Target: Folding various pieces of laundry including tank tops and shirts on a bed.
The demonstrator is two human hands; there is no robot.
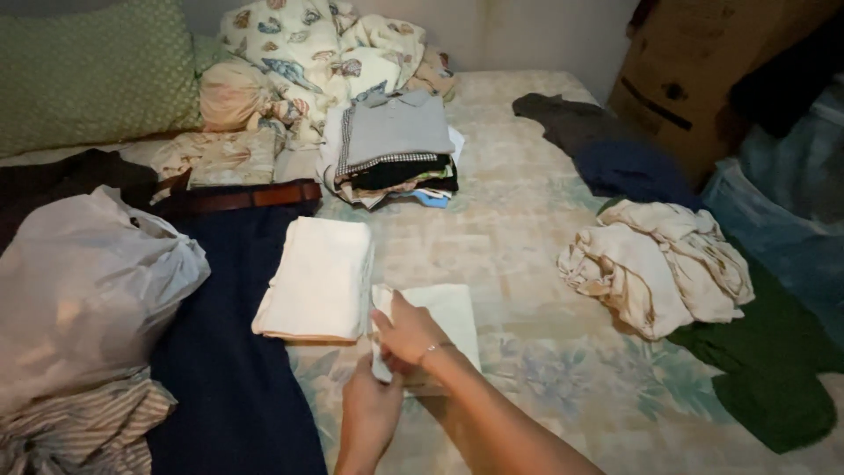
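Observation:
A small pale cream cloth lies partly folded on the patterned mattress near its front edge. My right hand rests on the cloth's left edge and pinches it. My left hand grips the same cloth's lower left corner from below. Just left of the cloth lies a folded cream cloth, flat and apart from both hands.
Dark navy trousers with a brown belt lie at left beside a white plastic bag. A stack of folded clothes sits behind. Crumpled beige garments, a green garment and a cardboard box are at right.

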